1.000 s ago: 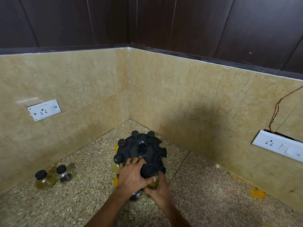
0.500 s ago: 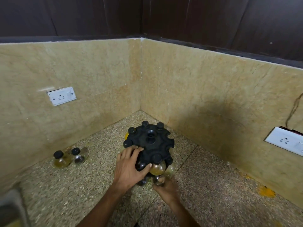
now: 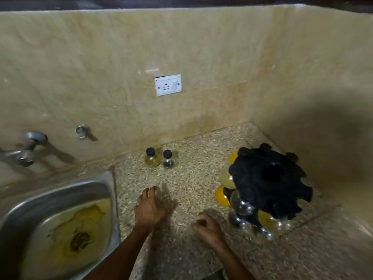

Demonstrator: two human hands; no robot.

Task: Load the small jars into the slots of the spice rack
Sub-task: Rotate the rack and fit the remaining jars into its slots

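Note:
The black round spice rack stands at the right in the counter's corner, with several small round jars hanging in its slots, some yellow, some clear. Two loose jars with black caps stand by the back wall: a yellowish jar and a clear jar to its right. My left hand hovers over the speckled counter with nothing in it, fingers stretched toward those two jars. My right hand is left of the rack, off it, its fingers loosely curled and holding nothing.
A steel sink with yellowish residue fills the lower left, taps on the wall above it. A white wall socket sits above the loose jars. Marble walls close the counter at the back and right.
Both hands have let go of the rack. The view has swung left, bringing the sink in. My left hand has moved left toward the two loose jars.

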